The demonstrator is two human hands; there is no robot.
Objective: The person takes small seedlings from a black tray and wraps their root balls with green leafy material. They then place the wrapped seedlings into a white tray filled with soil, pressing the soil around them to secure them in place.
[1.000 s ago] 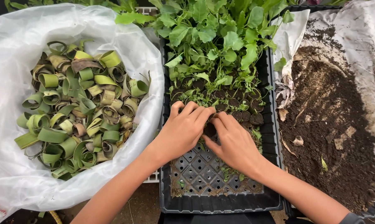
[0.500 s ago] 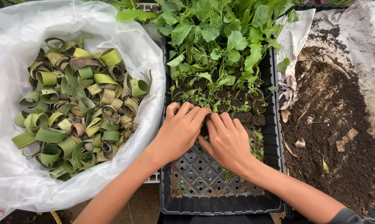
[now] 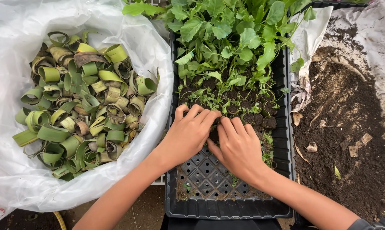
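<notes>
Between your two hands, at the middle of the black seedling tray (image 3: 284,140), sits a dark soil plug (image 3: 214,135), and it is the thing your fingers are working on. Your left hand (image 3: 188,134) comes in from the left with its fingers (image 3: 209,117) curled down over the plug's near-left side; your right hand (image 3: 239,147) comes in from the right with its fingers (image 3: 225,127) bent against the plug's other side. Both sets of fingers are closed onto the plug, pinching it between them, and the fingertips of the two hands nearly meet above it.

The plug is small, round and almost black, mostly hidden under your fingers; whether it carries a seedling cannot be told. It lies at the near edge of a row of like plugs (image 3: 260,120), just where the filled cells give way to the bare grid of cells (image 3: 205,172) nearer to you.

Beyond the plugs, leafy green seedlings (image 3: 226,38) crowd the far half of the tray. To your left, a white plastic bag (image 3: 13,183) lies open, holding curled green and brown leaf strips (image 3: 81,102). To your right, loose dark soil (image 3: 346,127) is heaped on a pale, soiled sheet (image 3: 382,38).
</notes>
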